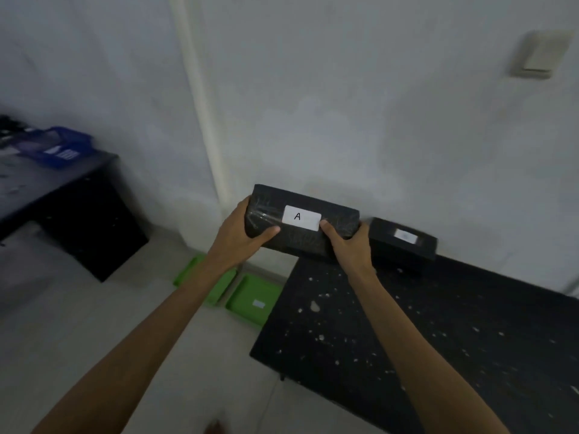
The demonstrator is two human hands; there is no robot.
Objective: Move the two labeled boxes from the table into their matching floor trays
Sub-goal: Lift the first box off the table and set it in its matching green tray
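Observation:
A black box with a white label reading "A" (302, 217) is held up in the air over the left end of the black table (438, 324). My left hand (247, 233) grips its left end and my right hand (347, 245) grips its right end. A second black box (402, 242), whose white label is too blurred to read, rests on the table against the wall. On the floor below lie two green trays: one (253, 300) carries a small white label, the other (216, 288) is partly hidden by my left forearm.
A dark desk (62, 189) with a blue basket (59, 148) stands at the left. The pale wall rises right behind the table, with a white pipe (200, 114) running down it. Light floor lies between the desk and the table.

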